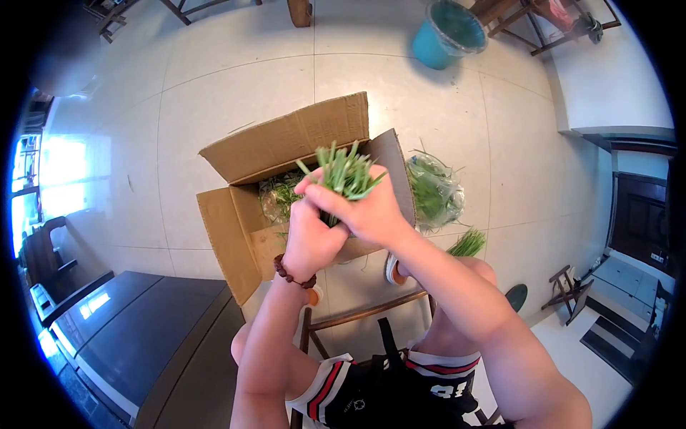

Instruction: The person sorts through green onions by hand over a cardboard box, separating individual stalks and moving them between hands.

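Bundle of green stalks [348, 171] is clasped in left hand [314, 239] and right hand [375, 214], pressed together, fingers curled; exact finger overlap partly hidden. Stalk ends splay out beyond the fists. Beaded bracelet [280, 267] just behind left hand. Bundle is held above open cardboard box [220, 239], flaps spread; bagged greens [276, 198] inside. Right of box, on tiled floor [236, 79]: clear bag of greens [433, 191]; nearer the body, grassy bunch [468, 243]. Farther off: blue bucket [433, 53], plastic-lined.
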Demonstrator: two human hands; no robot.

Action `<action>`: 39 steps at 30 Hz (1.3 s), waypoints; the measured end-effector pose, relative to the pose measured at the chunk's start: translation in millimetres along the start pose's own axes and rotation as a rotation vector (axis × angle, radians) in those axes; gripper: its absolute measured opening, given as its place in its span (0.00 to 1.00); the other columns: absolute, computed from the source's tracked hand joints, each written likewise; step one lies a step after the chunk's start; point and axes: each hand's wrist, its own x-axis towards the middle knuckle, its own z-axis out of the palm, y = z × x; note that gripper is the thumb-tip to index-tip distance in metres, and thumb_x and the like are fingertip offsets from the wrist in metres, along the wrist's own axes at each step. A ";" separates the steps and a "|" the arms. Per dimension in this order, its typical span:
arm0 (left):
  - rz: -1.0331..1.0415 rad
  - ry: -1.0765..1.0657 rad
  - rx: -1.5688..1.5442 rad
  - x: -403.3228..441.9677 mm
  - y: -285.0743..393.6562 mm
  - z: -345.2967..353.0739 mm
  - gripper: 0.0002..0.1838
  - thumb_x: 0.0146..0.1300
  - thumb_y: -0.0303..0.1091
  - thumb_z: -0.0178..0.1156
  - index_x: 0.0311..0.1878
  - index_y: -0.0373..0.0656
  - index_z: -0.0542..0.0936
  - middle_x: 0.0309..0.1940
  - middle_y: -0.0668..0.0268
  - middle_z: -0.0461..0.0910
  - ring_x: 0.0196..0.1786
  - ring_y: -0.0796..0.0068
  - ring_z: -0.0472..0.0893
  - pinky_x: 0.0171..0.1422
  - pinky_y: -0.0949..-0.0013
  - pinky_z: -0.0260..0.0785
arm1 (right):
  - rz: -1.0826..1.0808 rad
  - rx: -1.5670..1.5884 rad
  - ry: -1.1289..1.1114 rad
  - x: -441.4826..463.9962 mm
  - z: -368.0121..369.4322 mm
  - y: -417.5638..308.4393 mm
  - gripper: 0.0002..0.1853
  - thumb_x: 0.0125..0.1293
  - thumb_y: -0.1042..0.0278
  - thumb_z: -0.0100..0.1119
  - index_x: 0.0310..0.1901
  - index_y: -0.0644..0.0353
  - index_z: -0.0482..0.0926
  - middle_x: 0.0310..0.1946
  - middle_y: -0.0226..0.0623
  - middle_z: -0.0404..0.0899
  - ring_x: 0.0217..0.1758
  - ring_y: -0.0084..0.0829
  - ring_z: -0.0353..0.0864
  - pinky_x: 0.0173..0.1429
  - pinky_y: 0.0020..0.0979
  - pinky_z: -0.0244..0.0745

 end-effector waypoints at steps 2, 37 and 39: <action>0.082 0.000 0.078 3.1 0.9 -1.8 0.24 0.59 0.29 0.71 0.58 0.34 0.79 0.50 0.61 0.84 0.52 0.73 0.82 0.59 0.64 0.74 | -0.008 0.164 0.040 4.8 -4.4 -1.1 0.09 0.70 0.68 0.65 0.41 0.67 0.85 0.34 0.37 0.87 0.42 0.29 0.87 0.50 0.36 0.84; -0.144 -0.035 -0.483 -4.0 22.1 -25.4 0.10 0.67 0.24 0.68 0.50 0.33 0.83 0.44 0.67 0.86 0.48 0.82 0.83 0.55 0.73 0.77 | 0.049 1.023 -0.308 29.2 -35.6 1.4 0.09 0.83 0.67 0.44 0.49 0.58 0.75 0.20 0.21 0.63 0.19 0.15 0.61 0.25 0.21 0.64; -0.126 -0.032 -0.410 -3.6 20.4 -27.8 0.09 0.68 0.24 0.67 0.49 0.34 0.84 0.44 0.68 0.86 0.47 0.83 0.83 0.54 0.73 0.77 | 0.050 1.013 -0.279 27.8 -33.8 0.8 0.09 0.83 0.67 0.44 0.48 0.58 0.75 0.20 0.21 0.62 0.19 0.14 0.61 0.24 0.21 0.63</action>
